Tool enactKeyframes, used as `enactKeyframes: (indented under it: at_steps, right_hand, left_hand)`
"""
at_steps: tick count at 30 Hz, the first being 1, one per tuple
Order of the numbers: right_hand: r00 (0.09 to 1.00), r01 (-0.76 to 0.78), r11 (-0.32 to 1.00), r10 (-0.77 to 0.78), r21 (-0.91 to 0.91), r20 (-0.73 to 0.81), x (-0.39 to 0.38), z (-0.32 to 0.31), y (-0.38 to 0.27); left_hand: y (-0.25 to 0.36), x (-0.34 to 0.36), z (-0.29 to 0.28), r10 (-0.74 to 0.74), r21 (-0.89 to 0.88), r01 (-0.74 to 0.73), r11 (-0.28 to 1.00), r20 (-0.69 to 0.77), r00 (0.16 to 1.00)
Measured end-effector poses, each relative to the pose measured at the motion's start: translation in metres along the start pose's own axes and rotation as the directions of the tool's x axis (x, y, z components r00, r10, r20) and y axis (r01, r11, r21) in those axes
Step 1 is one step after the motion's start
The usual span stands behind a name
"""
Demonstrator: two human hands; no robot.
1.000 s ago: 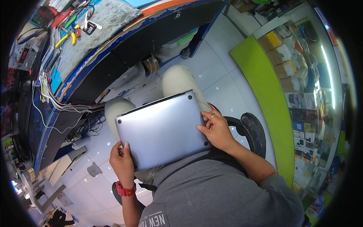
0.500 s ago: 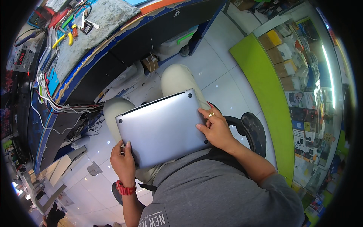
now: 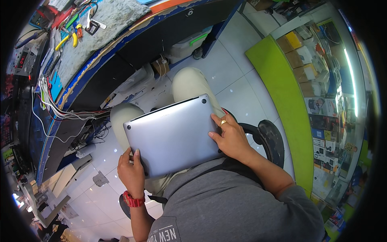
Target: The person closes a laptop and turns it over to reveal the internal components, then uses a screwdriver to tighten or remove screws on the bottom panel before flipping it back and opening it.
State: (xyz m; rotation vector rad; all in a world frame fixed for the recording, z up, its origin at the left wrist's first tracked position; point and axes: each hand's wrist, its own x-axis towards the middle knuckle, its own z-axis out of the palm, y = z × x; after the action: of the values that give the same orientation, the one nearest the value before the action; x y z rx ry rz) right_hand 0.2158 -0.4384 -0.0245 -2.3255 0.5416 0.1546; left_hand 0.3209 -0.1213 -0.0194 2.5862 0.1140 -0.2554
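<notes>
A closed silver-grey laptop (image 3: 171,139) lies across my lap, its underside facing up, with dark round feet showing near the corners. Its long hinge edge points toward my knees. My left hand (image 3: 131,171) grips the left edge near the front corner, thumb on top and fingers curled around the side. On the opposite side my right hand (image 3: 229,135) holds the right edge, thumb resting on the metal and a ring on one finger. A red watch (image 3: 133,199) is on my left wrist.
A workbench (image 3: 117,52) ahead to the left carries pliers (image 3: 66,41), other hand tools and a grey mat (image 3: 109,26). Bundled cables (image 3: 76,115) hang off its edge. To the right stands a glass display case (image 3: 322,113) with a green base (image 3: 282,101); a chair armrest (image 3: 270,141) is beside me.
Both hands keep their grip and the laptop stays almost still on my lap. At the lower left edge, a dark shape in the background has shifted.
</notes>
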Motion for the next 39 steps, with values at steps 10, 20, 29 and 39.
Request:
enactKeyframes:
  at_steps: [10,20,29,39]
  right_hand:
    - [0.996,-0.056,0.998,0.058,-0.021,0.075,0.003,-0.003,-0.004]
    - [0.993,-0.078,0.996,0.082,-0.049,0.087,0.005,-0.005,-0.006]
    - [0.995,-0.060,0.996,0.064,-0.064,0.070,0.006,-0.002,-0.006]
    - [0.993,-0.089,0.995,0.092,-0.048,0.070,0.007,-0.002,-0.012]
  left_hand:
    - [-0.003,0.000,0.002,0.040,0.101,-0.037,0.994,-0.023,0.999]
    - [0.000,0.000,0.001,0.069,0.219,-0.064,0.974,-0.017,0.997]
    - [0.000,0.000,-0.001,0.117,0.305,-0.105,0.946,-0.022,0.993]
    - [0.004,0.003,-0.004,0.082,0.340,-0.080,0.937,0.009,0.997]
